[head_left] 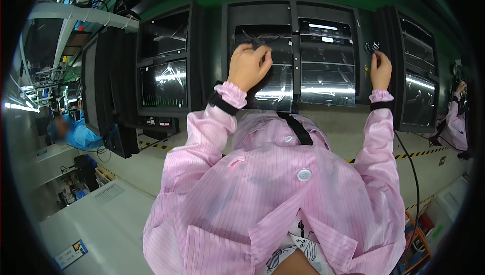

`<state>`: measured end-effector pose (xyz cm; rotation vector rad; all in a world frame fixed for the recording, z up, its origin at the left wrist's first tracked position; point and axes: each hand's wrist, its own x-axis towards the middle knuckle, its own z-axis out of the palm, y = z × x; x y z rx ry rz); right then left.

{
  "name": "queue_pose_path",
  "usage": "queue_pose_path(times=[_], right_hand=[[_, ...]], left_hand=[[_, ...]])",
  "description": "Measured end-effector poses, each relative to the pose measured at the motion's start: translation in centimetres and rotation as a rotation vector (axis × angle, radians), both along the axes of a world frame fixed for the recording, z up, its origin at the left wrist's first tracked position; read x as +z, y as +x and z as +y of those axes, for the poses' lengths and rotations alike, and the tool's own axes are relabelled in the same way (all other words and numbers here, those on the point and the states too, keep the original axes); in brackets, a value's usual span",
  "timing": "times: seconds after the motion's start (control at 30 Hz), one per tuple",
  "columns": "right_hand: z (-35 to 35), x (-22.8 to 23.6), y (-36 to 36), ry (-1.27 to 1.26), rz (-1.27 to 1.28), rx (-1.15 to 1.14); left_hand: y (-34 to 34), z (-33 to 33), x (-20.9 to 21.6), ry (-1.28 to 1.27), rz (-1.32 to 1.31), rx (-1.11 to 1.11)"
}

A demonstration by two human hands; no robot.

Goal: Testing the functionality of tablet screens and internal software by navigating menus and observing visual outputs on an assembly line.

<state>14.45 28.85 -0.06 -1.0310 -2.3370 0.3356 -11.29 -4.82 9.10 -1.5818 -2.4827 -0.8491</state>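
My left hand (pixel 249 66) hovers over or rests on a dark, glossy flat panel (pixel 277 85) in the left slot of the middle tray. Its fingers are bent inward and the tips are slightly blurred, so whether they pinch anything is unclear. Clear film with a wrinkled, curved edge shows on that panel just beyond the fingers. To the right, a lit screen panel (pixel 327 67) under clear film shows a white-and-grey display. My right hand (pixel 381 73) is closed, fingertips together at a small black-and-white part (pixel 375 46) beside the tray. What it grips is too small to name.
Dark foam trays (pixel 194 67) with more film-covered panels stand left and right on the green bench (pixel 214 47). A black cable (pixel 411 161) hangs at the right. Another person in blue (pixel 83 132) is at the left; a pink sleeve (pixel 454 118) shows far right.
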Motion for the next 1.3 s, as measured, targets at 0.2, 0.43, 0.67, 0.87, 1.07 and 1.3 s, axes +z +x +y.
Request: queue_pose_path(times=[0.2,0.43,0.67,0.87,1.07,1.3], right_hand=[[-3.5,5.2,-6.7,-0.290,0.238,0.226],[-9.9,8.5,-7.2,-0.381,0.111,0.391],[-9.2,7.8,-4.0,-0.455,0.125,0.191],[-9.1,7.0,-3.0,-0.496,0.159,0.129],[-9.1,7.1,-2.6,-0.485,0.193,0.104],[-7.9,6.3,-1.9,-0.438,0.146,0.101]], left_hand=[[-3.2,-1.5,-1.6,0.075,0.033,0.059],[-4.0,4.9,-3.1,-0.165,0.056,-0.309],[-5.6,6.2,-3.7,-0.191,0.227,-0.367],[-7.0,6.6,-3.6,-0.207,0.161,-0.292],[-6.1,7.9,-2.9,-0.382,0.224,-0.296],[-6.5,6.4,-3.1,-0.246,0.051,-0.326]])
